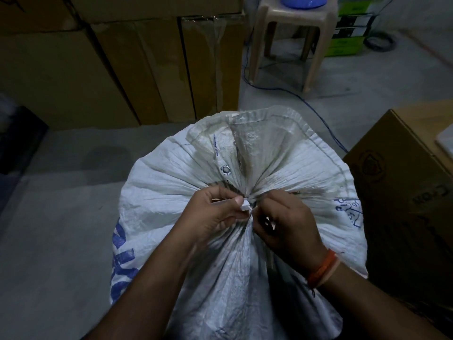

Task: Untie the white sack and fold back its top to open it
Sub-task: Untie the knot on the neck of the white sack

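Picking the knot on my big crinkly white woven sack

My left hand pinches the white tie tight; my right hand nips its other end — pull slowly, not hard.

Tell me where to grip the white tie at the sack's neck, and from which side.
Grip the white tie at its free end, sticking out at the cinched neck of the white sack. Probably come from the left, where the left hand already pinches it; the right hand steadies the gathered folds beside it.
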{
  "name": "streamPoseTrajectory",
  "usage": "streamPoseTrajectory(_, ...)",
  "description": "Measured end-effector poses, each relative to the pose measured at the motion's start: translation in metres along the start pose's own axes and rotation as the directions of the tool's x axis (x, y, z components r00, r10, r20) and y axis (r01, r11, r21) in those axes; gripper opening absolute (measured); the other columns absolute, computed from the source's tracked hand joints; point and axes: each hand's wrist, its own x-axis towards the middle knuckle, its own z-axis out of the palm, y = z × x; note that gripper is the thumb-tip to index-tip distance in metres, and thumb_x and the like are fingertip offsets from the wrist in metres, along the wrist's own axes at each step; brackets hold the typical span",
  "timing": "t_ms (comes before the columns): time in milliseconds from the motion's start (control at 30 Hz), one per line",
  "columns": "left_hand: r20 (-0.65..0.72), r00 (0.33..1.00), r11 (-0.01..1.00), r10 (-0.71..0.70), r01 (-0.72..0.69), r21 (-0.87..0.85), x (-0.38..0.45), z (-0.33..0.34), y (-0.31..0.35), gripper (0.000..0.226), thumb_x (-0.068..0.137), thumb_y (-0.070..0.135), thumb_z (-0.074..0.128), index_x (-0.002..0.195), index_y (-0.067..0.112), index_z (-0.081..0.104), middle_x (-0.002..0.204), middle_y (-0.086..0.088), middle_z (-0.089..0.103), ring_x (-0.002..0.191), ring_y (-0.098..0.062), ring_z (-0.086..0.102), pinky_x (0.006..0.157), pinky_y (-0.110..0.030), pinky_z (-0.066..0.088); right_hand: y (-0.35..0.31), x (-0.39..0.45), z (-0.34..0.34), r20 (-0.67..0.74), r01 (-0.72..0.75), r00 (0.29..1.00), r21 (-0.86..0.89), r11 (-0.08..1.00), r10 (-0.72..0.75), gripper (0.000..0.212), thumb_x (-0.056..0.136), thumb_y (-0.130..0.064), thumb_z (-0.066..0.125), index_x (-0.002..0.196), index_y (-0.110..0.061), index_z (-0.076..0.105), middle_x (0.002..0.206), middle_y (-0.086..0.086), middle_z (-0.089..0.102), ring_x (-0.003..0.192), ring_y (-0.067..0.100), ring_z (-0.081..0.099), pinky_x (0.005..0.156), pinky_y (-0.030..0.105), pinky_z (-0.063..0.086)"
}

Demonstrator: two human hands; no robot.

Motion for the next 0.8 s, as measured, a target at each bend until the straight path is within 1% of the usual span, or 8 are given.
streamPoseTrajectory(67,-0.004,0.999,0.996,-0.046,0.046,-0.075,0.0,-0.001,-0.002,0.017,0.094,-0.002,0.069,0.081,0.009,0.065,0.077,-0.012,0.077,0.059,-0.017,0.076,0.05,-0.017,0.053,-0.005,-0.004,0.004,-0.016,-0.071,0.997,0.034,0.997,0.071,0.024,0.082,-0.007,0.071,0.064,-0.01,0.055,0.07,0.005,0.053,0.065,0.025,0.053,0.059,0.036,0.042)
streamPoseTrajectory(200,-0.02,0.997,0.994,-0.071,0.069,-0.088,0.004,-0.002,-0.007,0.018,0.093,-0.001,0.069,0.079,0.01,0.065,0.076,-0.011,0.077,0.063,-0.016,0.076,0.052,-0.016,0.054,-0.008,-0.008,0.009,-0.036,-0.303,0.949,0.153,0.94,0.312,0.023,0.074,-0.009,0.085,0.064,-0.017,0.066,0.063,-0.005,0.059,0.06,0.009,0.054,0.06,0.016,0.038)
streamPoseTrajectory(267,-0.024,0.997,0.992,-0.075,0.072,-0.101,0.004,-0.001,-0.008,0.017,0.094,-0.002,0.069,0.08,0.009,0.064,0.076,-0.014,0.075,0.062,-0.016,0.076,0.052,-0.016,0.053,-0.006,-0.01,0.012,-0.042,-0.367,0.924,0.179,0.913,0.38,0.023,0.075,-0.012,0.087,0.064,-0.02,0.068,0.061,-0.008,0.06,0.059,0.006,0.054,0.059,0.01,0.036)
streamPoseTrajectory(333,-0.033,0.997,0.991,-0.074,0.069,-0.113,0.004,0.001,-0.009,0.017,0.094,-0.003,0.068,0.081,0.007,0.064,0.077,-0.016,0.074,0.06,-0.016,0.076,0.05,-0.016,0.053,-0.005,-0.011,0.014,-0.05,-0.34,0.935,0.151,0.928,0.351,0.025,0.075,-0.011,0.086,0.063,-0.019,0.065,0.06,-0.009,0.055,0.059,0.006,0.051,0.059,0.01,0.033)
streamPoseTrajectory(433,-0.052,0.996,0.991,-0.067,0.061,-0.123,0.003,0.003,-0.009,0.018,0.094,-0.005,0.067,0.08,0.005,0.063,0.075,-0.017,0.071,0.057,-0.015,0.076,0.049,-0.016,0.052,-0.004,-0.01,0.016,-0.059,-0.211,0.975,0.089,0.973,0.216,0.029,0.075,-0.004,0.082,0.062,-0.013,0.057,0.062,-0.003,0.05,0.061,0.012,0.047,0.059,0.02,0.031)
streamPoseTrajectory(500,-0.069,0.995,0.989,-0.069,0.059,-0.135,0.003,0.004,-0.009,0.017,0.094,-0.005,0.067,0.081,0.004,0.063,0.073,-0.017,0.071,0.057,-0.015,0.076,0.048,-0.016,0.052,-0.002,-0.009,0.017,-0.049,-0.159,0.985,0.071,0.985,0.163,0.03,0.075,-0.002,0.081,0.064,-0.012,0.055,0.064,-0.002,0.05,0.063,0.013,0.045,0.061,0.019,0.027)
streamPoseTrajectory(633,-0.102,0.993,0.988,-0.066,0.051,-0.149,0.003,0.006,-0.011,0.014,0.094,-0.005,0.068,0.082,0.002,0.063,0.073,-0.018,0.069,0.055,-0.014,0.075,0.047,-0.015,0.051,0.003,-0.008,0.018,-0.004,-0.152,0.988,0.081,0.985,0.152,0.026,0.074,-0.004,0.08,0.066,-0.013,0.056,0.066,-0.002,0.052,0.064,0.013,0.046,0.062,0.018,0.028)
streamPoseTrajectory(800,-0.118,0.992,0.989,-0.049,0.032,-0.146,0.001,0.009,-0.011,0.015,0.093,-0.007,0.069,0.08,0.0,0.065,0.072,-0.017,0.069,0.054,-0.014,0.072,0.046,-0.016,0.053,0.007,-0.008,0.019,0.036,-0.205,0.979,0.137,0.969,0.202,0.019,0.075,-0.005,0.078,0.069,-0.012,0.061,0.068,0.001,0.06,0.064,0.016,0.056,0.06,0.028,0.042)
